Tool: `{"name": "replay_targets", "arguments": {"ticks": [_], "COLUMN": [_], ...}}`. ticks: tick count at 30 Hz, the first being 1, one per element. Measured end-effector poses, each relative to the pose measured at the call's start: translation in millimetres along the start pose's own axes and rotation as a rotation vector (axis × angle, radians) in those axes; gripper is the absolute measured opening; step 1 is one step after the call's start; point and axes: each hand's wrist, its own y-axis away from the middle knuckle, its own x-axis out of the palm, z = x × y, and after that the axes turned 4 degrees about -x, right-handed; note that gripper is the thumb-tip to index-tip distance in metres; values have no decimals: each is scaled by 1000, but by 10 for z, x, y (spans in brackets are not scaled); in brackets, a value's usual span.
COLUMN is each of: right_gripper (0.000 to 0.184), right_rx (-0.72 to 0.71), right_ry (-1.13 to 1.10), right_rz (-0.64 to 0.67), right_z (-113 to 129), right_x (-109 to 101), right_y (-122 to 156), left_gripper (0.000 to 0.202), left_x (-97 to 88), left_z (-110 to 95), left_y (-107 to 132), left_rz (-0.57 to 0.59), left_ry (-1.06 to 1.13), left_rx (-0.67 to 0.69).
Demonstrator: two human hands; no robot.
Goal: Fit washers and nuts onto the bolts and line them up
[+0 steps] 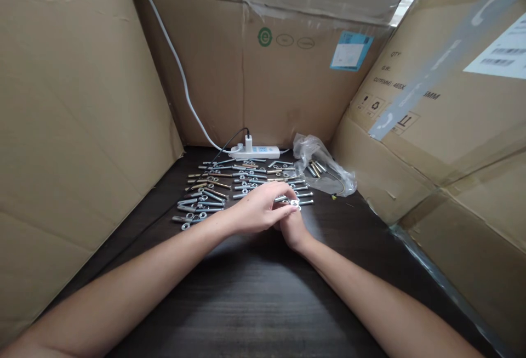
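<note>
My left hand [258, 209] reaches in from the left, its thumb and index finger curled together around a small shiny metal ring [295, 203]; I cannot tell if that is a nut or a washer. Touching it from below is my right hand [292, 229], curled up, most of its fingers hidden behind the left one. Whatever the right fingers hold is out of sight. Just beyond both hands lie rows of metal expansion bolts [213, 175], some silver and some brass-coloured. Loose nuts and washers [203, 215] lie among them.
A white power strip [263, 152] with a plugged-in charger [248, 143] stands at the back. Right of it lies a clear plastic bag [324, 163] with several bolts. A black cable [152, 223] crosses the dark table [255, 303]. Cardboard walls [82, 100] enclose three sides.
</note>
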Motion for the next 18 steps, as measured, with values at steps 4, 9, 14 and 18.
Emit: {"name": "replay_targets", "arguments": {"ticks": [4, 9, 14, 18], "right_gripper": [27, 33, 34, 38], "right_rx": [10, -60, -75, -25], "right_ry": [-16, 36, 116, 68], "right_rz": [-25, 4, 46, 59], "right_z": [21, -18, -120, -139], "right_x": [6, -10, -25, -21], "right_y": [6, 26, 65, 64], "left_gripper": [16, 15, 14, 13], "left_x": [15, -28, -134, -121], "left_z": [11, -26, -71, -51], "left_y": [-2, 12, 14, -1], "left_rz": [21, 56, 179, 169], "left_ry": [77, 136, 148, 205], "left_rx": [-26, -37, -31, -93]}}
